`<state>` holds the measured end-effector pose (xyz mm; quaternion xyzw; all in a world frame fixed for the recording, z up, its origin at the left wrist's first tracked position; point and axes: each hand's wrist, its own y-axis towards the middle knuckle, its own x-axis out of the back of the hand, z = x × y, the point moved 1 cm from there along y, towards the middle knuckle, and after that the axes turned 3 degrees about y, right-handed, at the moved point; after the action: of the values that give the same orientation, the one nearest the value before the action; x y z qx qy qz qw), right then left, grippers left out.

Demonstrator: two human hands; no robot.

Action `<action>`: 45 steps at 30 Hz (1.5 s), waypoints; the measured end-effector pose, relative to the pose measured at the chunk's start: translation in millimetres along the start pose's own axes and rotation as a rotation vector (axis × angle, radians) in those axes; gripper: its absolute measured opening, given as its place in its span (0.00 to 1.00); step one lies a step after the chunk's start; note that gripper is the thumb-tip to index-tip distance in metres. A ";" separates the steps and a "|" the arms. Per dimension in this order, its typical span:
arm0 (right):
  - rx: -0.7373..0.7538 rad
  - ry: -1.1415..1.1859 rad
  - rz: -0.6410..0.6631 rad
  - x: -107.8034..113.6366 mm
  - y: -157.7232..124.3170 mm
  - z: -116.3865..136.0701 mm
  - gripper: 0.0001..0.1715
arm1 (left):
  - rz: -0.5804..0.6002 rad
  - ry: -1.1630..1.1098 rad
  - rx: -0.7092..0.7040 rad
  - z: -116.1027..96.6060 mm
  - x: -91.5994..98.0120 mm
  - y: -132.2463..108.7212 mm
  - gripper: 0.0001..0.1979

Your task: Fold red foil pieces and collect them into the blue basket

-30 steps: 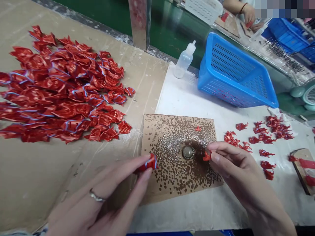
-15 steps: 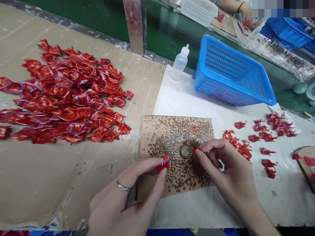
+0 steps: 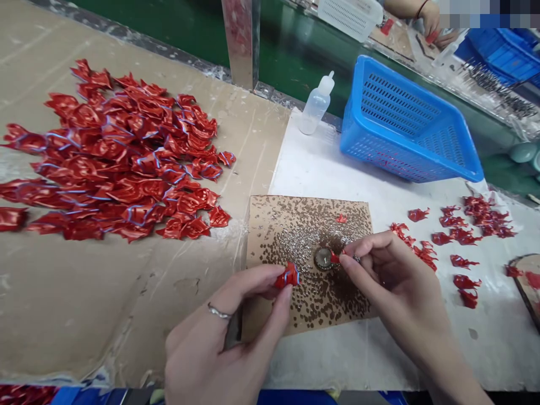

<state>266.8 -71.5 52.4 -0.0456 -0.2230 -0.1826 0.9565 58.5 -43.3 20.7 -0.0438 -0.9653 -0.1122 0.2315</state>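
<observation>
Between thumb and forefinger, my left hand (image 3: 236, 332) pinches a glossy red molded piece (image 3: 288, 275) with blue-white lines. My right hand (image 3: 388, 287) is closed on a smaller red piece (image 3: 334, 257), its tip at a bottle cap (image 3: 323, 258) that holds clear liquid. The cap lies on a cardboard sheet (image 3: 270, 211) covered in dark wet spots. One tiny red piece (image 3: 341, 218) rests on the cardboard behind the cap. To the right, several small red pieces (image 3: 426, 254) lie loose, partly behind my right hand.
A large pile of red lined pieces (image 3: 122, 163) covers the left of the table. A squeeze bottle (image 3: 315, 107) and a blue perforated basket (image 3: 405, 160) stand at the back. Across a gap, a co-worker's hands (image 3: 431, 22) handle a red piece. A post (image 3: 241, 45) rises behind the table.
My right hand has brought its small red piece slightly left and down, to the bottle cap's edge. My left hand still holds its piece. The whole view has shifted slightly.
</observation>
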 end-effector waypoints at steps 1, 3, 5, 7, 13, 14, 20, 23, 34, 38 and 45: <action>-0.051 0.076 0.020 1.8 0.3 0.5 0.06 | -0.015 0.002 -0.022 -1.3 -1.2 0.5 0.10; -0.143 0.213 0.069 5.3 0.4 0.5 0.08 | -0.041 0.003 -0.071 -4.7 -4.4 1.2 0.10; -0.201 0.315 0.110 8.1 -0.8 0.3 0.09 | -0.045 -0.007 -0.095 -8.1 -8.4 1.1 0.10; -0.223 0.377 0.137 9.6 -3.4 1.0 0.10 | -0.007 -0.028 -0.090 -10.5 -12.7 0.1 0.09; -0.176 0.413 0.075 3.1 -14.8 11.0 0.11 | 0.058 -0.095 -0.116 -12.4 -23.1 -2.1 0.09; -0.156 0.406 0.056 0.8 -16.3 12.9 0.11 | 0.062 -0.094 -0.110 -12.4 -24.1 -2.2 0.09; -0.116 0.409 0.022 -12.3 -20.5 18.1 0.10 | 0.067 -0.068 -0.067 -14.8 -24.2 -5.3 0.09; -0.118 0.419 0.013 -15.3 -20.6 18.0 0.11 | 0.062 -0.049 -0.046 -15.9 -22.7 -6.6 0.09; -0.167 0.376 0.022 -17.4 -29.8 14.8 0.08 | 0.013 -0.119 -0.166 -19.8 -24.7 -8.2 0.12; -0.188 0.375 0.026 -15.0 -29.7 15.2 0.11 | 0.014 -0.106 -0.224 -26.0 -25.2 -6.4 0.14; -0.155 0.447 -0.017 -12.9 -28.0 9.8 0.14 | 0.133 0.027 -0.372 -23.4 -21.0 5.0 0.08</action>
<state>241.7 -91.6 55.6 -0.0755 0.0085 -0.2127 0.9742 88.0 -44.7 32.4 -0.1482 -0.9198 -0.2737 0.2391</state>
